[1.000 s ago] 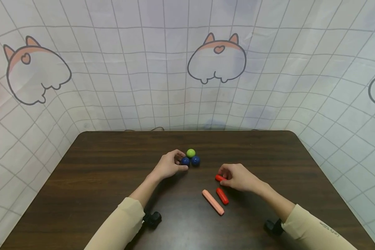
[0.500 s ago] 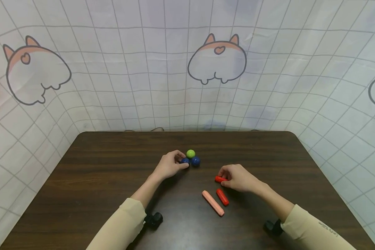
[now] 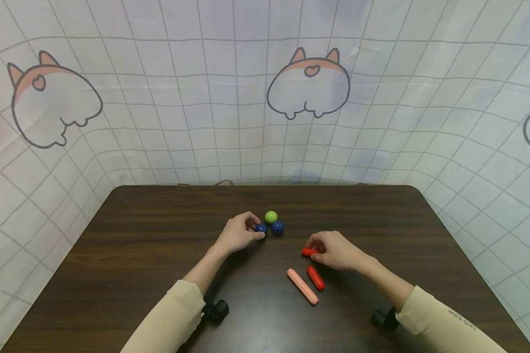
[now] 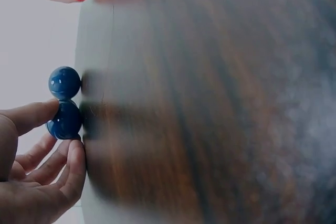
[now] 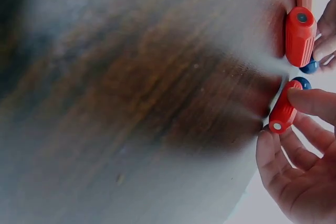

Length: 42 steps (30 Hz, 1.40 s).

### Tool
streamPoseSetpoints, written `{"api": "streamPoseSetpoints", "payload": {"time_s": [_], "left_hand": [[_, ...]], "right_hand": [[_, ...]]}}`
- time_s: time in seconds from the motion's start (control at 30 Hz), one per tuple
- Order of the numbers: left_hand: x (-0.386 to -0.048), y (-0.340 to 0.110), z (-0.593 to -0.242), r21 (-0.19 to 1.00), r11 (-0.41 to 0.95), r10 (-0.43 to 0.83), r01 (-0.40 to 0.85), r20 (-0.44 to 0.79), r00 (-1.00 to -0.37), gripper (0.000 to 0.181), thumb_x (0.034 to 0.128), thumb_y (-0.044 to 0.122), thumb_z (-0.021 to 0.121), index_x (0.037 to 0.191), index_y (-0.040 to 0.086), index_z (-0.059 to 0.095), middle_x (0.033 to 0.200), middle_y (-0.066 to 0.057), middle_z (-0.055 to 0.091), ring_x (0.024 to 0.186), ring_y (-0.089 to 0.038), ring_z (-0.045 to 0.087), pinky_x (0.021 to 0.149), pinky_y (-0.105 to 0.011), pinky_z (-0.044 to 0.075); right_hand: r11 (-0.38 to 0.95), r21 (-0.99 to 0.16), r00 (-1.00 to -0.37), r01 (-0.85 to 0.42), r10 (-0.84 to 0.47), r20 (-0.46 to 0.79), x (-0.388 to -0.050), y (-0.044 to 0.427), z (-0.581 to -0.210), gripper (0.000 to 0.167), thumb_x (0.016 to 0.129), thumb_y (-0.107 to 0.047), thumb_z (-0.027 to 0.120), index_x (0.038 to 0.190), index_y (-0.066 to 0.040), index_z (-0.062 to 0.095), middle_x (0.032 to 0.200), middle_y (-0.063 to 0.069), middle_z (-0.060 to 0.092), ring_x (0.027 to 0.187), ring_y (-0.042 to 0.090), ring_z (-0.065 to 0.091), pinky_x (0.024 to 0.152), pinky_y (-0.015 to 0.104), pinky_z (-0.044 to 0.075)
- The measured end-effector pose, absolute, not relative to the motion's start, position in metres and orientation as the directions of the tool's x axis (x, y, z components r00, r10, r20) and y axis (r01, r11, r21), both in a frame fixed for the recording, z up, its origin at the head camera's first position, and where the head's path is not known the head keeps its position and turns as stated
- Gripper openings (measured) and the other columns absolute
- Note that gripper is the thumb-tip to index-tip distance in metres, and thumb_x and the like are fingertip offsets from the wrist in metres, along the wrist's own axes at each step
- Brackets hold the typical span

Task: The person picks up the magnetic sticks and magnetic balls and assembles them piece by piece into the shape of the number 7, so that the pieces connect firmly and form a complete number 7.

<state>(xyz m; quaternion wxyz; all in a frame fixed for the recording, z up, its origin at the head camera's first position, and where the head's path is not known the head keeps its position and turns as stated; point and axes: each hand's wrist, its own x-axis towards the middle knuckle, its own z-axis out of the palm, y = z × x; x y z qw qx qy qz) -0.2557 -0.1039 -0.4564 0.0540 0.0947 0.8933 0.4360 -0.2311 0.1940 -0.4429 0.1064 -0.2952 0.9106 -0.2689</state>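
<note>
Fingers [image 4: 76, 163] of left hand [image 3: 237, 234] clamped on blue ball [image 3: 260, 229], near middle of the dark wood-grain surface [image 3: 137, 235]. Second blue ball [image 3: 277, 228] just beside it, on its right in head view; green ball [image 3: 271, 217] just behind the pair. Right hand [image 3: 333, 250] pinches short red stick [image 3: 309, 252], fingers on both sides, one end sticking out toward the balls; can't tell if it's lifted. Another red stick [image 3: 315, 278] lies slantwise nearer the person, with longer salmon stick [image 3: 302, 287] alongside, apart from it, on its left. Left sleeve [image 3: 170, 314] and right sleeve [image 3: 441, 321] beige, black device at each. Behind the surface, white grid-patterned curtain [image 3: 194, 108] with cartoon animal rear ends.
</note>
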Motion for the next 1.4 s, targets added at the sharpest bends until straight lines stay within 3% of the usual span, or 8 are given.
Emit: {"api": "streamPoseSetpoints", "payload": {"time_s": [0.23, 0.9, 1.4], "left_hand": [[-0.255, -0.106, -0.456, 0.777, 0.612, 0.253, 0.149, -0.014, -0.967, 0.032, 0.0935, 0.018, 0.078, 0.124, 0.009, 0.072, 0.101, -0.004, 0.068, 0.090, -0.019, 0.062, 0.076, -0.037, 0.051], [-0.256, -0.113, -0.459, 0.797, 0.581, 0.284, 0.163, -0.011, -0.959, 0.032, 0.0825, 0.010, 0.087, 0.108, 0.008, 0.068, 0.089, -0.005, 0.064, 0.084, -0.019, 0.058, 0.069, -0.033, 0.048], [-0.253, -0.114, -0.458, 0.793, 0.588, 0.268, 0.155, -0.011, -0.963, 0.031, 0.0795, 0.012, 0.091, 0.100, 0.010, 0.068, 0.088, -0.003, 0.063, 0.082, -0.018, 0.058, 0.070, -0.035, 0.048]], "right_hand": [[0.680, -0.560, -0.806, -0.472, -0.591, -0.038, -0.233, 0.191, -0.442, 0.016, 0.091, -0.005, 0.075, 0.107, -0.008, 0.071, 0.087, -0.006, 0.062, 0.077, 0.010, 0.055, 0.070, 0.030, 0.048], [0.661, -0.604, -0.813, -0.446, -0.581, -0.036, -0.242, 0.182, -0.441, 0.019, 0.096, -0.010, 0.073, 0.114, -0.008, 0.074, 0.096, -0.005, 0.068, 0.084, 0.012, 0.059, 0.077, 0.035, 0.050], [0.613, -0.709, -0.847, -0.349, -0.530, -0.041, -0.253, 0.173, -0.444, 0.015, 0.093, -0.015, 0.078, 0.106, -0.010, 0.073, 0.092, -0.003, 0.067, 0.084, 0.015, 0.062, 0.076, 0.036, 0.051]]}}
